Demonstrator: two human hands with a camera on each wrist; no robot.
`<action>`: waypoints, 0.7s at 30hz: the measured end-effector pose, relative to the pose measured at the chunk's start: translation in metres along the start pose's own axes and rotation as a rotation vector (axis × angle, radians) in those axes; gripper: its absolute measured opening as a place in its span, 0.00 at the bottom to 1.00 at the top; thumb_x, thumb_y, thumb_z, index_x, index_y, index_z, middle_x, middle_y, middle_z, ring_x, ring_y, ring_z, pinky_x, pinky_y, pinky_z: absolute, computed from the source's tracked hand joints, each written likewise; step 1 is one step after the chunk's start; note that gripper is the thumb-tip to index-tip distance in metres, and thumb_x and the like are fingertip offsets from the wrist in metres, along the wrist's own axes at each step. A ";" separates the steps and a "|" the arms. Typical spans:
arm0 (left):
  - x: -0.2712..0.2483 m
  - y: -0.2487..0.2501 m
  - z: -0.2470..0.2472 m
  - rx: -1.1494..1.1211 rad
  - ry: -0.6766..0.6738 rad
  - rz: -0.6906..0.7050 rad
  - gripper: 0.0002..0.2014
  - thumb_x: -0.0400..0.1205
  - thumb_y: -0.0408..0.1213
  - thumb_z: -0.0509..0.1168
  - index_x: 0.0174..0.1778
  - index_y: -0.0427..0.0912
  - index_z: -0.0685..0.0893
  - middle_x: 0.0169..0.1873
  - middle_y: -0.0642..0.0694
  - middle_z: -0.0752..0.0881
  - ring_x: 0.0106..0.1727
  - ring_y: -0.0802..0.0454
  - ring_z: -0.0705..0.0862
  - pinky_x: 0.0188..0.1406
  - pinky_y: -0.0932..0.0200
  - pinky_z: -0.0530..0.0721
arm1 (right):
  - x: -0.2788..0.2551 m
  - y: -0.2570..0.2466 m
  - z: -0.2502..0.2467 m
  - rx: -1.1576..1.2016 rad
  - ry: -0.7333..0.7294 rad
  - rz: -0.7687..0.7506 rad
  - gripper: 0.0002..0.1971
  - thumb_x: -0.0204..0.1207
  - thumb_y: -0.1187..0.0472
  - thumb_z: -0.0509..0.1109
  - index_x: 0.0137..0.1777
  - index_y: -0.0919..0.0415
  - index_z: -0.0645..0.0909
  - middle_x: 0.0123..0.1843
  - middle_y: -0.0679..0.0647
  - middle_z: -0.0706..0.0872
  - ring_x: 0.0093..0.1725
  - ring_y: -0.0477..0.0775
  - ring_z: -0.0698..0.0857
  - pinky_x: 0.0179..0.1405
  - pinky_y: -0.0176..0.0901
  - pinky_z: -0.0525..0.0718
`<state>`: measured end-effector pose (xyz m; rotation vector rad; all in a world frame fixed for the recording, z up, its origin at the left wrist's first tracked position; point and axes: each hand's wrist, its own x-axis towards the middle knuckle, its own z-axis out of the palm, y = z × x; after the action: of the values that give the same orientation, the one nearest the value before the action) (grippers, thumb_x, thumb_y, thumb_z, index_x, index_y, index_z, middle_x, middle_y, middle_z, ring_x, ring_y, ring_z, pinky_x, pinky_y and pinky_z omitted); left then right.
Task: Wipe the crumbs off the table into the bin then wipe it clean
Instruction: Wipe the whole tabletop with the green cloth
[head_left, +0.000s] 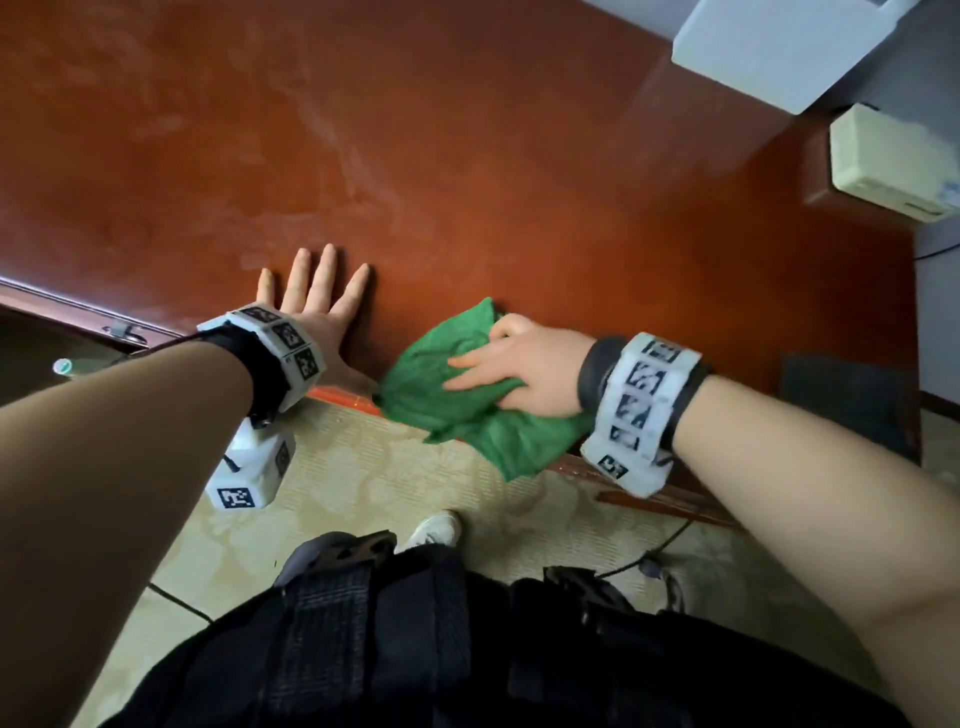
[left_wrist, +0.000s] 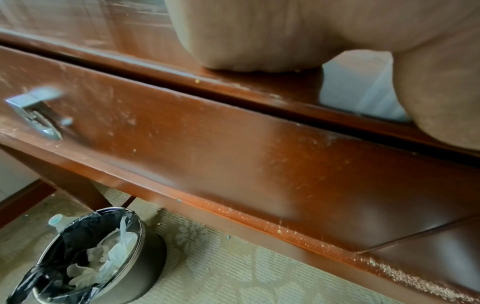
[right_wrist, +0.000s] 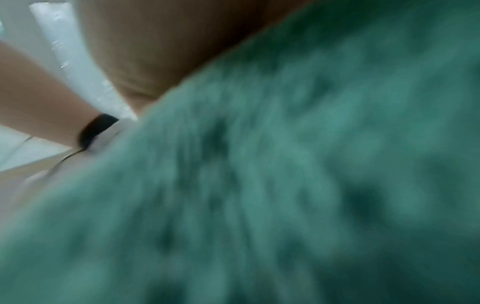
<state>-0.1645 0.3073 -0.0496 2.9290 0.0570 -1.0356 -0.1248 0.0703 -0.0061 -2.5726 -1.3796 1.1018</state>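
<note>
- My left hand (head_left: 317, 306) lies flat, fingers spread, at the table's (head_left: 467, 156) near edge.
- My right hand (head_left: 519, 366) grips the green cloth (head_left: 457, 405), overhanging that edge; its wrist view is blurred cloth.
- The bin (left_wrist: 103, 257) stands below, partly cut off.

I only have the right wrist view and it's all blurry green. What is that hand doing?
Observer: The right hand holds a green cloth at the table's near edge. Part of the cloth hangs over the edge.
Operator: Anything below that edge?
Observer: Yes, the left wrist view shows a bin on the floor under the table, off to the left.
</note>
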 end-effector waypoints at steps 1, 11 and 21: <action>0.001 -0.001 0.000 0.001 -0.004 0.001 0.68 0.58 0.74 0.69 0.78 0.57 0.26 0.78 0.45 0.24 0.79 0.43 0.27 0.77 0.36 0.34 | -0.001 0.015 -0.007 0.037 0.051 0.029 0.27 0.80 0.62 0.63 0.76 0.39 0.66 0.79 0.39 0.66 0.73 0.55 0.61 0.73 0.40 0.59; 0.001 0.000 -0.004 -0.002 -0.047 -0.005 0.69 0.57 0.74 0.69 0.76 0.57 0.23 0.76 0.46 0.22 0.79 0.43 0.25 0.77 0.36 0.33 | 0.009 0.031 0.012 0.176 0.388 0.469 0.27 0.80 0.60 0.60 0.76 0.35 0.65 0.80 0.40 0.63 0.76 0.59 0.58 0.75 0.48 0.64; -0.005 0.000 -0.005 -0.001 -0.029 0.006 0.67 0.60 0.73 0.69 0.77 0.55 0.25 0.77 0.45 0.23 0.79 0.44 0.26 0.77 0.37 0.33 | -0.001 0.042 -0.012 0.213 0.397 0.499 0.25 0.83 0.58 0.58 0.78 0.42 0.63 0.80 0.46 0.65 0.78 0.58 0.60 0.75 0.43 0.55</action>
<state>-0.1647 0.3070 -0.0425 2.9104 0.0474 -1.0759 -0.0877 0.0476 -0.0108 -2.8269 -0.5234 0.6562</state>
